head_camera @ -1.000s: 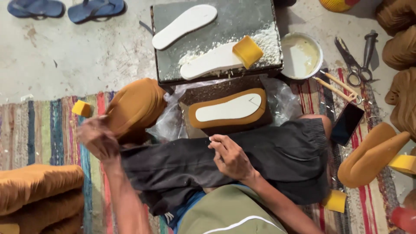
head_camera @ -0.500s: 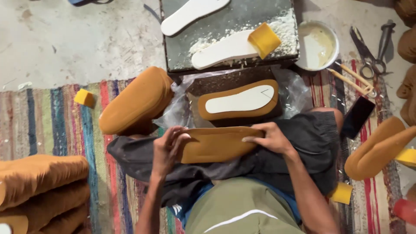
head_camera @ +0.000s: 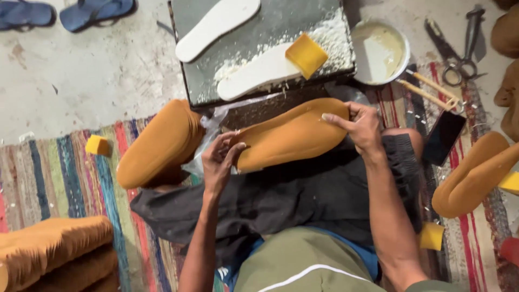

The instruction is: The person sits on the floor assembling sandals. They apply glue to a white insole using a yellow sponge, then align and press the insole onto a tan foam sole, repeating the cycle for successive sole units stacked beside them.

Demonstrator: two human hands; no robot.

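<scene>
1. Tan insole (head_camera: 292,135) is held flat over the dark cloth (head_camera: 303,189) on the person's lap.
2. Left hand (head_camera: 219,162) pinches its near end.
3. Right hand (head_camera: 362,127) grips its far end, just below the grey slab's (head_camera: 270,32) near edge.

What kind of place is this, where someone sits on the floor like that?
Probably a small shoemaking workshop on the floor: both hands hold a tan insole piece, white insoles lie on a work slab, with a glue bowl and scissors nearby.
</scene>
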